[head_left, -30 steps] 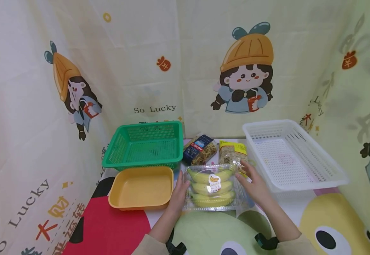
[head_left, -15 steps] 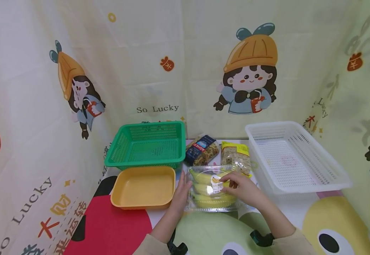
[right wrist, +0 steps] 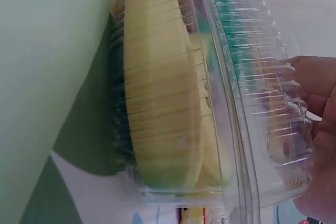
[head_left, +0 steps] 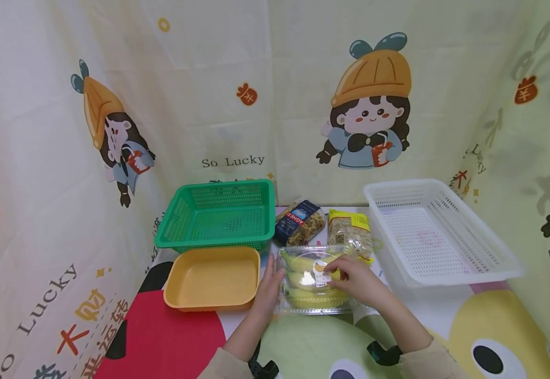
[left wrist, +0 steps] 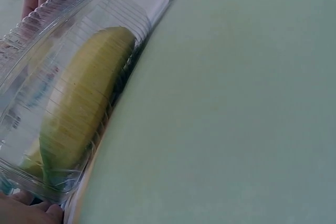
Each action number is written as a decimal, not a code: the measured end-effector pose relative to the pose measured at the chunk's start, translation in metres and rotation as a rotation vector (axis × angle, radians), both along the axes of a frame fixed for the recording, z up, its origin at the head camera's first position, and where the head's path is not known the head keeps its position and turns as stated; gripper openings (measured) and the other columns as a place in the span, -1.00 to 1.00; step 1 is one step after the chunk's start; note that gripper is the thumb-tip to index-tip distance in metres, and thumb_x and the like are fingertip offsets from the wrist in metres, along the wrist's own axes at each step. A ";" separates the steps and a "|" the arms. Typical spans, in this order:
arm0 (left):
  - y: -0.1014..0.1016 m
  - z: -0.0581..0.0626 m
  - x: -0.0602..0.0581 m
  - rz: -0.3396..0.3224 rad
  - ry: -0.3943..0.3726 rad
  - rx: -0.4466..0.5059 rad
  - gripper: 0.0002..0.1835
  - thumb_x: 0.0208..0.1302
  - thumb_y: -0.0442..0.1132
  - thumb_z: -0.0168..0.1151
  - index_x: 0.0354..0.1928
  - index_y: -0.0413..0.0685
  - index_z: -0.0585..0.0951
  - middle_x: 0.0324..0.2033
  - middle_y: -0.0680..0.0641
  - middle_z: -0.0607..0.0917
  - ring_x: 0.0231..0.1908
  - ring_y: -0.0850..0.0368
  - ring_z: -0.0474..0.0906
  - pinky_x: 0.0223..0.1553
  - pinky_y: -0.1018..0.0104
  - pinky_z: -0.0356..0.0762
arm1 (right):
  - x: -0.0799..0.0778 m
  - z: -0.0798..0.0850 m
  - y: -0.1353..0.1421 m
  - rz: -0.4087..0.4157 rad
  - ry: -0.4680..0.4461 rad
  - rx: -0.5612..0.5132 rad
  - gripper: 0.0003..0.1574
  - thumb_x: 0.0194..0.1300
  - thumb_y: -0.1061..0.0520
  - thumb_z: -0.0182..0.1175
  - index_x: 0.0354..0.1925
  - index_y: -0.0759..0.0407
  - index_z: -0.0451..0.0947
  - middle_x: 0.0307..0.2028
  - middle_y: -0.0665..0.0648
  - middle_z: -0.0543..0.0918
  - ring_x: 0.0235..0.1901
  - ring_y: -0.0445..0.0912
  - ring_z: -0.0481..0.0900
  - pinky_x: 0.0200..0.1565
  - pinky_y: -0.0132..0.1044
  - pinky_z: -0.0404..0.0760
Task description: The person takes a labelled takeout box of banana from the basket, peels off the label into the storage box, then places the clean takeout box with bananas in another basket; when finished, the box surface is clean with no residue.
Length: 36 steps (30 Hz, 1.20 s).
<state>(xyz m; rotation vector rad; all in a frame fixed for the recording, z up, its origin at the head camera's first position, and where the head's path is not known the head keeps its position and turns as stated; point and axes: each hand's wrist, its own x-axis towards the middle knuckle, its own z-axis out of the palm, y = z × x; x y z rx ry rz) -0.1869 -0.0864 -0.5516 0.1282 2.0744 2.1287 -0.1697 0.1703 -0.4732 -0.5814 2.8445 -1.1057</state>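
A clear plastic box of bananas (head_left: pixel 317 300) lies in front of me, with a white label (head_left: pixel 321 273) on its lid. My left hand (head_left: pixel 269 288) rests along the box's left side, fingers extended, thumb near the lid's edge. Over the lid, my right hand (head_left: pixel 357 280) touches the label's right part, its thumb and index finger apart and the other fingers bent. The right wrist view shows these fingers (right wrist: pixel 317 77) right at the ridged top of the lid. Through the clear side wall a banana (left wrist: pixel 89 93) shows in the left wrist view.
Behind the box lie a dark-blue-labelled pasta bag (head_left: pixel 298 223) and a yellow-topped bag (head_left: pixel 350 231). A green basket (head_left: pixel 265 210) and a yellow tub (head_left: pixel 175 295) stand at left. At right stands a white basket (head_left: pixel 473 276). A patterned curtain (head_left: pixel 293 105) hangs behind.
My right hand has moved left from the box's right edge onto the lid label, its fingers bending. The left hand stays at the left side, and the box stays in place.
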 end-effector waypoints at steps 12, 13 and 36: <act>0.000 -0.001 0.001 0.014 -0.004 0.022 -0.23 0.53 0.01 -0.06 0.59 0.13 -0.16 0.58 -0.04 -0.07 0.56 -0.03 -0.17 0.53 -0.03 -0.19 | -0.002 -0.002 -0.004 0.004 0.017 0.049 -0.86 0.25 0.14 0.34 -0.39 -0.13 0.62 -0.37 -0.17 0.51 -0.43 -0.25 0.38 -0.41 -0.41 0.42; 0.000 0.000 0.002 0.017 -0.005 0.022 -0.23 0.52 0.01 -0.05 0.59 0.12 -0.15 0.58 -0.03 -0.07 0.56 -0.02 -0.18 0.53 -0.02 -0.19 | -0.002 -0.002 -0.005 0.003 0.022 0.045 -0.86 0.25 0.14 0.34 -0.39 -0.13 0.62 -0.37 -0.18 0.51 -0.43 -0.24 0.38 -0.41 -0.41 0.42; -0.012 0.046 0.017 0.035 0.024 -0.183 -0.27 0.45 0.01 0.08 0.54 0.49 0.00 0.56 0.15 -0.01 0.56 -0.08 -0.12 0.49 -0.18 -0.06 | -0.001 0.001 -0.006 -0.048 0.025 -0.007 -0.95 0.35 0.10 0.25 -0.28 -0.06 0.56 -0.38 -0.13 0.52 -0.47 -0.21 0.34 -0.46 -0.37 0.36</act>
